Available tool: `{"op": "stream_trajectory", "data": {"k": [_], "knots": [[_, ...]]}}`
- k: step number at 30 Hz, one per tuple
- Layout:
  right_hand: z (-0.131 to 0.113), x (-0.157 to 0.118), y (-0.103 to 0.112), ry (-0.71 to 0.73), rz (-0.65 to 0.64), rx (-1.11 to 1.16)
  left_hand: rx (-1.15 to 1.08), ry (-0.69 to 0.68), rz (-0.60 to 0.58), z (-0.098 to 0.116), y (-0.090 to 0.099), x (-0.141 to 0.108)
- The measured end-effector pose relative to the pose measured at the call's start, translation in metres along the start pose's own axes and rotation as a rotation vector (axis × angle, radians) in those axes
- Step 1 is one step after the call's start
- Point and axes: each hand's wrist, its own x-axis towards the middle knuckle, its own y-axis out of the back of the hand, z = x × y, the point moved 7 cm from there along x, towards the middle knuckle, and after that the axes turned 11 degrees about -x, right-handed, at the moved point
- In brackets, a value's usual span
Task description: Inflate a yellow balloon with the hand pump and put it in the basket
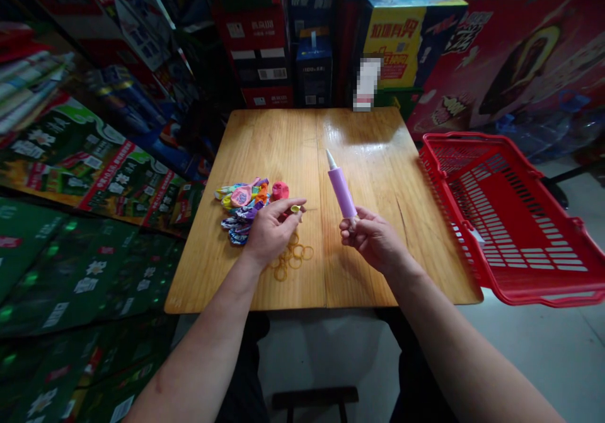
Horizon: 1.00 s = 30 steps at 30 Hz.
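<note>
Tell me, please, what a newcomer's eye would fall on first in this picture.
Probably the purple pump with its pale, tapered nozzle, held in the right hand above the wooden table. Next might come the colourful balloons heaped on the table's left side, beside the left hand. The large red basket by the table's right edge also stands out.
</note>
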Motion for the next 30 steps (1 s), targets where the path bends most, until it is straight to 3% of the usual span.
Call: {"op": "stream_trajectory", "data": {"k": [3, 9, 16, 21, 30], "knots": [[0.002, -0.002, -0.006, -0.015, -0.018, -0.012, -0.311, 0.131, 0.014, -0.011, -0.006, 0.001], [0.016, -0.008, -0.015, -0.076, 0.033, -0.189, -0.715, 0.397, 0.275, -0.05, -0.004, 0.005], [0.024, -0.026, -0.029, -0.042, 0.062, -0.625, -0.894, 0.333, 0.39, -0.054, 0.009, 0.013], [0.028, -0.029, -0.038, -0.059, 0.063, -0.624, -0.891, 0.325, 0.404, -0.053, 0.007, 0.012], [0.032, -0.026, -0.035, -0.073, 0.08, -0.561, -0.859, 0.276, 0.381, -0.054, 0.003, 0.012]]}}
